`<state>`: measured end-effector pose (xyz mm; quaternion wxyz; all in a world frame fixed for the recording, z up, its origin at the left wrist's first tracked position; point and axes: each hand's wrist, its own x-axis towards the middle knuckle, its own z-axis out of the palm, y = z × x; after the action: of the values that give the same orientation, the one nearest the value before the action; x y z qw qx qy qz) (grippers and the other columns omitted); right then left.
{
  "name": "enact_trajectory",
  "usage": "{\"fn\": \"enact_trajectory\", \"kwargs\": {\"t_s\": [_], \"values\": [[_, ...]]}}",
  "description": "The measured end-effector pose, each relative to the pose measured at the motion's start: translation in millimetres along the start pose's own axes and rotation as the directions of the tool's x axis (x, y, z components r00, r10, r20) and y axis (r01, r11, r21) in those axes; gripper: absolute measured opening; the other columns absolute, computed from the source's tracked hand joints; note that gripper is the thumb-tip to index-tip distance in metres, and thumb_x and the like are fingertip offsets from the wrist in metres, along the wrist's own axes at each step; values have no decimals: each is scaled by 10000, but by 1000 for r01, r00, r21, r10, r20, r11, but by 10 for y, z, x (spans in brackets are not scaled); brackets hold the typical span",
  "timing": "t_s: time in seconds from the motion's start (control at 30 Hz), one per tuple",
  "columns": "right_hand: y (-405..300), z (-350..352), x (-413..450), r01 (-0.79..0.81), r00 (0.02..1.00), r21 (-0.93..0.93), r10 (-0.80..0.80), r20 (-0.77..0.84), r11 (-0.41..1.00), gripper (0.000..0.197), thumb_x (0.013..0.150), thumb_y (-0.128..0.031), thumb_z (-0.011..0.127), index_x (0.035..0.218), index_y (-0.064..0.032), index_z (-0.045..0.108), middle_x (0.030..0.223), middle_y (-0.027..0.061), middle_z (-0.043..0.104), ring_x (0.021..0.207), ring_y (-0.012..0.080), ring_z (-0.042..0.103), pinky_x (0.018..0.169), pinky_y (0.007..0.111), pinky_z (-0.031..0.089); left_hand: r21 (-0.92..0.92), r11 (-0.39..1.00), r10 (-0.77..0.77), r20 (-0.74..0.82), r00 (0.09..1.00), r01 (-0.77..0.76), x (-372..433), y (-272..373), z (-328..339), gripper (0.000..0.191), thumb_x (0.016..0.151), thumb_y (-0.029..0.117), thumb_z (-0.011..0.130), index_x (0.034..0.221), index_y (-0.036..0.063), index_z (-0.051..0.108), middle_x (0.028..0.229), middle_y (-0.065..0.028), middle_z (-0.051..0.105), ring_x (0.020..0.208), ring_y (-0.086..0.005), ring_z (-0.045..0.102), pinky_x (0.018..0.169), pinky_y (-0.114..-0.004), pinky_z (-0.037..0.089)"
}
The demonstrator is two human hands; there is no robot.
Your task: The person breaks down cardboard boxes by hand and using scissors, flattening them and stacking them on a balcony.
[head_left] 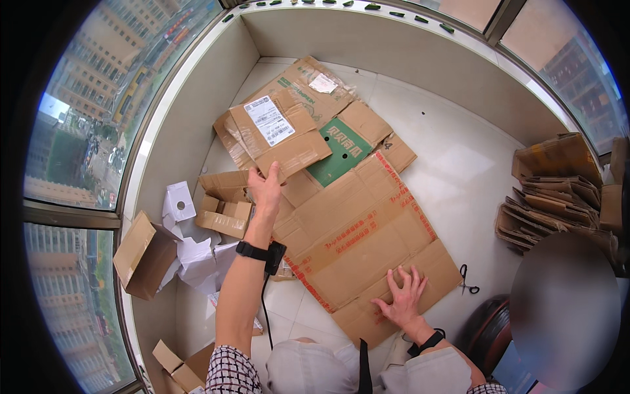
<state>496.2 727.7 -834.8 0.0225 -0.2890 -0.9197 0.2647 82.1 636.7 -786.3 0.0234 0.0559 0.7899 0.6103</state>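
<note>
My left hand [266,189] grips the near edge of a flattened cardboard box with a white label [305,143], which lies over other flattened boxes. My right hand [404,299] rests with spread fingers on a large flattened cardboard box with red printed tape [364,231]. Beneath the labelled piece and beyond the large one lie a flattened carton with green print [295,83] and a green printed panel [339,147]. Black-handled scissors [467,281] lie on the floor, right of the large sheet's corner.
Several folded cardboard pieces [556,197] are stacked at the right. Left are an open small box [224,221], crumpled white paper [197,261] and another open box [147,256]. A further open box [184,369] is lower left. A dark rounded object [487,330] stands lower right, near a blurred area.
</note>
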Motion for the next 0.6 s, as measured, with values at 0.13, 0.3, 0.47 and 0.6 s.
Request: {"fn": "enact_trajectory", "kwargs": {"t_s": [0.13,0.3,0.47,0.6], "values": [[90,1,-6,3,999,-54,-5,-34,999,842,638,-545,782,1313,-99,545,1357,160,405,1321,439,267,1001,753,174,208,978,68,-237,969,-18,-453,-108,-1387,327,909,153,647,1121,-27,475,1005,-106,593,797,-148,601,633,-278,511],[36,-67,-48,-7,999,-61,4,-46,998,833,634,-506,803,1308,-90,545,1360,156,407,1320,408,297,1002,737,198,714,677,526,-302,795,-177,-1158,225,-1935,499,863,50,643,1297,-55,422,1160,-186,585,1059,-270,578,936,-356,451],[354,-177,-6,-178,926,263,252,-282,948,849,661,-305,823,1364,-18,444,1361,191,402,1312,360,342,1067,543,287,530,810,199,152,968,-250,-1599,438,-1346,598,792,86,721,1327,-17,475,1343,-204,499,1216,-338,496,1026,-400,398],[616,-175,-88,-262,829,265,357,-431,928,869,669,-216,816,1387,17,387,1371,218,389,1297,387,349,1070,469,307,554,722,145,466,873,-415,-1588,64,-719,772,704,265,819,1334,-6,463,1404,-219,427,1321,-363,384,1113,-459,304]]}}
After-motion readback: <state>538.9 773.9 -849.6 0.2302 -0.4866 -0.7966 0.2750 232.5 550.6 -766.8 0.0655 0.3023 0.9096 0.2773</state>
